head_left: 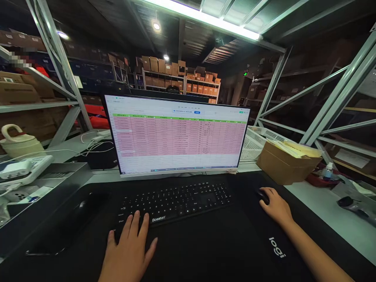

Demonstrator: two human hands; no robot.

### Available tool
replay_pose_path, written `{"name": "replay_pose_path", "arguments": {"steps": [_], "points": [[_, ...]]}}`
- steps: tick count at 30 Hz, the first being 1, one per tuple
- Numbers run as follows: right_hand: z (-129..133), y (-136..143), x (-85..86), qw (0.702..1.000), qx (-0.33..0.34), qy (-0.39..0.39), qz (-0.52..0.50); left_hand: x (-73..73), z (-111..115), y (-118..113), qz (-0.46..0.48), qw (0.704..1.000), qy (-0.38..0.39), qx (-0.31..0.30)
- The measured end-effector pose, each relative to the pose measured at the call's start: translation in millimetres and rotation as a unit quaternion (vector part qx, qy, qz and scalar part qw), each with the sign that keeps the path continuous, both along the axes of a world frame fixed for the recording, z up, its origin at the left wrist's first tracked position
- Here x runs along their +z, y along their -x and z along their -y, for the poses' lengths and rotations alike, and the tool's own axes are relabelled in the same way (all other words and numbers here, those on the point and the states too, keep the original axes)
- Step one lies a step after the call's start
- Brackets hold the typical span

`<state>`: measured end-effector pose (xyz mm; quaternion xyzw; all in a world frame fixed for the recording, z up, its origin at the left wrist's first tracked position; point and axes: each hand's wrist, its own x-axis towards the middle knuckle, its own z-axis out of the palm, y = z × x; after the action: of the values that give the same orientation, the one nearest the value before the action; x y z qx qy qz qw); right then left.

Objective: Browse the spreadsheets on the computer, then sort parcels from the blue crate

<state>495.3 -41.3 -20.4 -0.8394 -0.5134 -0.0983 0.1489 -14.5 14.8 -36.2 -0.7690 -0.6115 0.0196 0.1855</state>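
My left hand [127, 241] rests with fingers spread over the lower left keys of a black keyboard [176, 201]. The thumb lies off the keyboard's front edge, on the black desk mat [202, 246]. Over to the right, my right hand [274, 205] is curled around a dark computer mouse [263, 196] on the same mat; the palm hides part of the mouse. Behind the keyboard stands a monitor [179, 137] showing a spreadsheet with a green header row and pink-filled rows below it.
A cardboard box [286, 162] holding papers and white plastic baskets [252, 143] stand right of the monitor. To the left are a grey tray [73, 178], a power strip [26, 170], cables and a cream lidded container [22, 143]. Metal shelf posts frame both sides.
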Motion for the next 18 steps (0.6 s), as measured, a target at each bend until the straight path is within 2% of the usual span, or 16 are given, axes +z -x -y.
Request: {"name": "replay_pose_path", "arguments": {"steps": [7,18], "points": [[-1.3,-3.6,-3.9,1.000,0.001,-0.001,0.006,2.1,-0.7,-1.4,-0.004,1.000,0.017,0.011],[-2.7,-6.8,-7.4,1.000,0.014,-0.028,-0.004,-6.6,-1.8,4.3,0.022,0.999,-0.032,-0.014]]}}
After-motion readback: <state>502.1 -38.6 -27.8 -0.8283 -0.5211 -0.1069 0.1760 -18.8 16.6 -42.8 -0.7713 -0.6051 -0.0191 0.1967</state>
